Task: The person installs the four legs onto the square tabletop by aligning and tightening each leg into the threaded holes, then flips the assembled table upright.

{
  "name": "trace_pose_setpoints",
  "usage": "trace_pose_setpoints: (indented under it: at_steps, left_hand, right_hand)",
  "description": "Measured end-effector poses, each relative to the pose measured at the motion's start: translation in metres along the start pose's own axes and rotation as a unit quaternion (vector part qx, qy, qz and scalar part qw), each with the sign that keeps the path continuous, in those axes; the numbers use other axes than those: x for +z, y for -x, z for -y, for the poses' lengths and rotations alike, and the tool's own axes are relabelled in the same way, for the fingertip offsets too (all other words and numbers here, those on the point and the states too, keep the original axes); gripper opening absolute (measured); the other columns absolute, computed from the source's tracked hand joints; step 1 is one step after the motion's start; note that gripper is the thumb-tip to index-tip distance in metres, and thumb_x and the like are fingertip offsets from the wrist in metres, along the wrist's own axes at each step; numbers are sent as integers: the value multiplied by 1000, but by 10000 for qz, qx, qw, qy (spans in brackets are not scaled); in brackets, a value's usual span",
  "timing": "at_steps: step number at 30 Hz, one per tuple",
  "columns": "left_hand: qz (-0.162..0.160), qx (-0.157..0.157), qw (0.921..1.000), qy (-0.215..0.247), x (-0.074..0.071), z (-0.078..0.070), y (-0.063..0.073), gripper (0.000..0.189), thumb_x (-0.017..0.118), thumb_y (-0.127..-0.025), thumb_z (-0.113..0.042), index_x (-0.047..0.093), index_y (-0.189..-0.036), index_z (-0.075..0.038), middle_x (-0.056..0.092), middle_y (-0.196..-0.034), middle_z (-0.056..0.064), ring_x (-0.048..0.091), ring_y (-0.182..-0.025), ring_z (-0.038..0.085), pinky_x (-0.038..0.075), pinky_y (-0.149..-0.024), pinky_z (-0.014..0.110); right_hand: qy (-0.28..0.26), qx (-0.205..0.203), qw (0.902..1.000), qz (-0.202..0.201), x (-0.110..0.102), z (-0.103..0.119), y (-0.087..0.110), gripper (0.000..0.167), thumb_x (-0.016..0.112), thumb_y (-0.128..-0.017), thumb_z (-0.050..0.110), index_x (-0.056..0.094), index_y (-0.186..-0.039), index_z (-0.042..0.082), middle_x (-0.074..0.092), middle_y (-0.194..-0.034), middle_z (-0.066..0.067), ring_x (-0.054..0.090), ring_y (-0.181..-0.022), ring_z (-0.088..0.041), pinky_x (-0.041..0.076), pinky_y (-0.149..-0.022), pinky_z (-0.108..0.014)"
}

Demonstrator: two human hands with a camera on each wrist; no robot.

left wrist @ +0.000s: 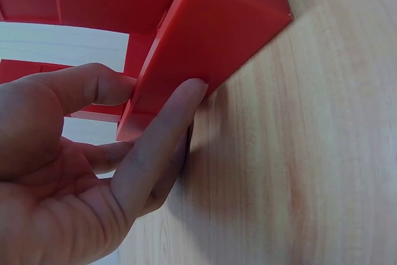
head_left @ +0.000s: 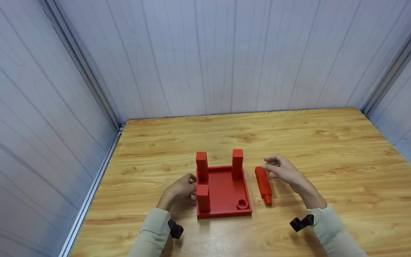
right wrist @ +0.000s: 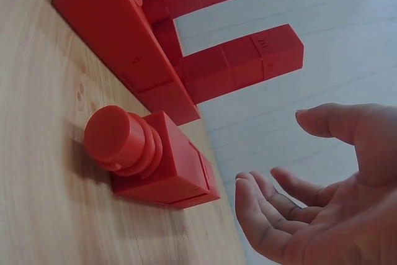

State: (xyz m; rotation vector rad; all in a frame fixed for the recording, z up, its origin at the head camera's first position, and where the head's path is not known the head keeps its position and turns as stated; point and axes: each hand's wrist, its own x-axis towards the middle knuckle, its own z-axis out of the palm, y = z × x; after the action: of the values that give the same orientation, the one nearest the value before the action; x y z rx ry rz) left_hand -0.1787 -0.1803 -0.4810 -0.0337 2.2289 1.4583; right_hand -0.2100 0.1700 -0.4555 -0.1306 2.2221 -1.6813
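Note:
A red shallow base (head_left: 223,191), like an upturned small table, lies on the wooden tabletop. Three square legs stand up from its corners, among them the near-left leg (head_left: 203,200); a round threaded socket (head_left: 242,203) shows at the near-right corner. My left hand (head_left: 182,187) grips the base's left wall, thumb at the rim and fingers along the outer side (left wrist: 205,48). To the right lies a loose red leg (head_left: 263,184), its round threaded end (right wrist: 115,138) toward me. My right hand (head_left: 282,171) hovers by its far end, fingers loosely bent and holding nothing.
The wood-grain tabletop (head_left: 334,150) runs back to a pale panelled wall (head_left: 212,57). More panels with metal corner posts stand at left and right. A black wrist camera mount (head_left: 302,223) sits on each sleeve.

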Motion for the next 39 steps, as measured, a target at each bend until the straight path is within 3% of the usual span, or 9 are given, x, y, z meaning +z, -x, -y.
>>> trace_pose_setpoints:
  at_steps: [16, 19, 23, 26, 32, 39]
  left_hand:
    - [32, -79, 9999, 123, 0, -1, 1, 37, 49, -89, -2, 40, -125, 5, 50, -94, 13, 54, -74, 21, 59, -70, 43]
    - [13, -77, 9999, 79, 0, -1, 2, 37, 49, -89, -2, 41, -124, 4, 50, -97, 13, 54, -75, 21, 59, -70, 43]
    - [37, -38, 10000, 69, 0, -1, 2, 36, 49, -89, -2, 41, -124, 5, 48, -95, 12, 54, -73, 21, 59, -69, 42]
    - [80, 6, 9999, 99, 0, -1, 2, 37, 48, -89, 0, 40, -124, 5, 46, -89, 10, 49, -69, 19, 58, -66, 40]
    - [-4, 12, 10000, 66, 0, -1, 1, 37, 49, -88, 0, 40, -123, 6, 47, -89, 10, 50, -70, 19, 57, -67, 38]
    - [-16, -68, 9999, 107, 0, -1, 1, 37, 49, -87, 1, 41, -123, 4, 48, -91, 11, 51, -72, 20, 58, -67, 39]
  right_hand:
    - [314, 398, 9987, 20, 0, -8, -3, 57, 52, -97, 29, 31, -141, -2, 44, -132, -22, 52, -115, -31, 49, -95, -44]
    - [298, 487, 9983, 144, 2, -10, -4, 58, 53, -97, 29, 28, -140, -1, 40, -132, -22, 54, -101, -26, 52, -83, -37]
    - [334, 597, 9973, 263, 4, -12, -5, 59, 54, -96, 29, 27, -140, 0, 36, -132, -22, 46, -73, -18, 44, -64, -30]
    - [467, 642, 9964, 281, 6, -13, -6, 61, 56, -96, 29, 27, -142, 1, 36, -134, -23, 42, -64, -16, 42, -61, -29]
    - [679, 593, 9955, 296, 8, -14, -7, 63, 55, -96, 29, 25, -144, 0, 36, -135, -26, 46, -65, -17, 44, -62, -30]
    - [932, 443, 9943, 259, 11, -17, -8, 69, 60, -93, 28, 24, -143, -3, 41, -132, -27, 54, -101, -26, 50, -78, -32]
